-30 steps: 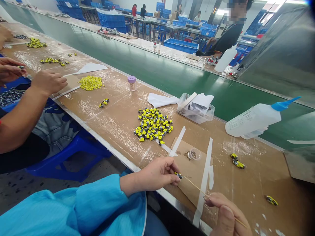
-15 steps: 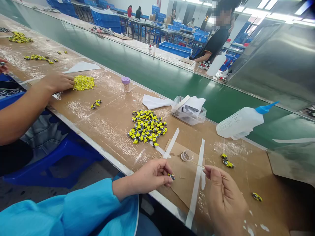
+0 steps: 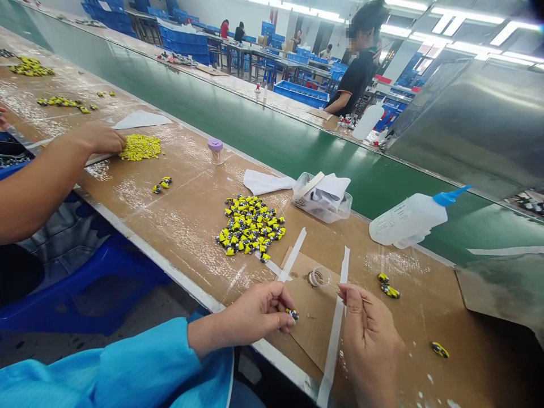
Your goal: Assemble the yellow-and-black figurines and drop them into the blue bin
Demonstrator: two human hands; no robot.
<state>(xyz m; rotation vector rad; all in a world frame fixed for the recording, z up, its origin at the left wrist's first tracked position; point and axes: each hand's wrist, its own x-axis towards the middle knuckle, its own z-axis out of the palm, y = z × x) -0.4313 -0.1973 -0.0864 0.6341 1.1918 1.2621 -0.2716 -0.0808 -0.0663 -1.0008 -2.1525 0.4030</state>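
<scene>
Between thumb and fingers, my left hand (image 3: 266, 311) pinches a small black-and-yellow figure (image 3: 292, 313) above the near table edge. My right hand (image 3: 369, 334) holds a thin wooden stick (image 3: 332, 285) whose far end reaches into a small clear cup (image 3: 318, 277) with a little liquid in it. The cup stands on a cardboard sheet (image 3: 312, 328) fixed with white tape (image 3: 335, 328). Left of the cup lies a heap of black-and-yellow figures (image 3: 250, 225). A few more figures (image 3: 389, 288) lie right of my right hand.
A white bottle with a blue nozzle (image 3: 410, 218) lies at the back right, beside a clear tub (image 3: 323, 204) with papers. A purple-lidded jar (image 3: 216, 152) stands farther left. A co-worker's hand (image 3: 102, 139) touches a yellow pile (image 3: 142, 147). Behind runs a green belt (image 3: 255, 141).
The stick's end now reaches into the cup, as my right hand has moved slightly left. My left hand still holds the figure. The whole view has shifted a little.
</scene>
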